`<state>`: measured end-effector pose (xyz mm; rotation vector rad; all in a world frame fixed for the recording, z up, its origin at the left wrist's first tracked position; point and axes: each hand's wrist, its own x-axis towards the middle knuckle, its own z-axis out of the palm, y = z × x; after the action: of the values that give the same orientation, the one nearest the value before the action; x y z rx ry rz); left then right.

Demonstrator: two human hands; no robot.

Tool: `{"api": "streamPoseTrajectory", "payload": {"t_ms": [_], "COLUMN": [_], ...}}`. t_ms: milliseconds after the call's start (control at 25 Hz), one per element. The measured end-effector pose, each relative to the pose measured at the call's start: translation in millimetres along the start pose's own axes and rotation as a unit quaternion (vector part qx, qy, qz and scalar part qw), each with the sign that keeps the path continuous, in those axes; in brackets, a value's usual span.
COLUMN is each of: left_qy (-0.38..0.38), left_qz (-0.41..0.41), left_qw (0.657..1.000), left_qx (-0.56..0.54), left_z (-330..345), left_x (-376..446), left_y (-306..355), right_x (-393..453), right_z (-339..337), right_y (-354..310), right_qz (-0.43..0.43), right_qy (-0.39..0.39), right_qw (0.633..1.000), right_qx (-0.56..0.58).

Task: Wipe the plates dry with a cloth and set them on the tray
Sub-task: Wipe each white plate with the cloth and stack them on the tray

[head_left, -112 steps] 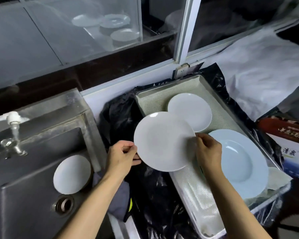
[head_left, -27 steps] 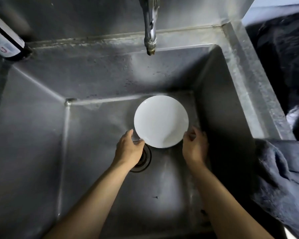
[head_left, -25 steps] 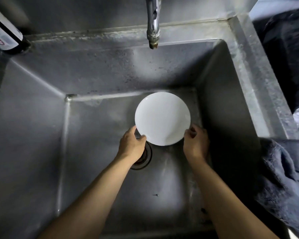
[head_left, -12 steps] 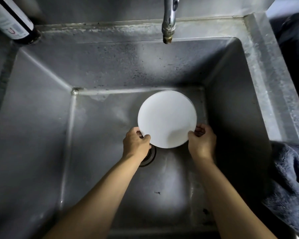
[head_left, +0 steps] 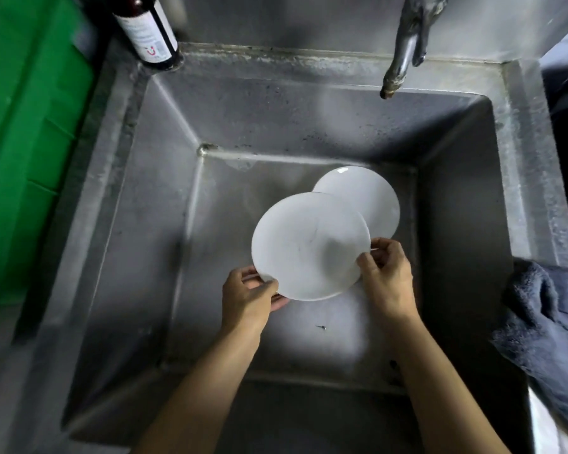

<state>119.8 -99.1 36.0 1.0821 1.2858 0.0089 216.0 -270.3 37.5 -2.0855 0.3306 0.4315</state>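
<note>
Head view: a white plate (head_left: 309, 247) is held above the floor of the steel sink (head_left: 276, 119), pinched at opposite rim points by the left hand (head_left: 250, 298) and the right hand (head_left: 386, 273), thumbs on top and fingers curled beneath. The two-point rim grip is judged to keep a presumably wet plate from slipping. A second plate (head_left: 371, 198) lies in the sink behind it, partly covered. The held plate is round, so no long axis is defined; its face is turned up toward the camera, roughly level. The dark cloth (head_left: 545, 322) is draped over the sink's right edge, within reach for wiping. The tray is out of view.
</note>
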Motion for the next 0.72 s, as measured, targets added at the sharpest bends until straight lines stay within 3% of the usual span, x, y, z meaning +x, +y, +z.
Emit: {"api": "streamPoseTrajectory", "payload": {"t_ms": [160, 320, 720], "left_qy": [-0.006, -0.033, -0.026], "left_qz": [-0.086, -0.171, -0.188], "left_qw": [0.994, 0.976, 0.971], "left_qx": [-0.061, -0.129, -0.146], "left_z": [-28, -46, -58], "left_x": [-15, -23, -19], "left_y": [9, 11, 5], "right_x": [-15, -16, -29], "right_z": [4, 14, 26], "right_y": [-29, -43, -31], "right_qz": [-0.001, 0.077, 0.129], "right_qy": [-0.047, -0.058, -0.105], "right_qw": [0.995, 0.981, 0.979], "right_qx": [-0.091, -0.166, -0.121]}}
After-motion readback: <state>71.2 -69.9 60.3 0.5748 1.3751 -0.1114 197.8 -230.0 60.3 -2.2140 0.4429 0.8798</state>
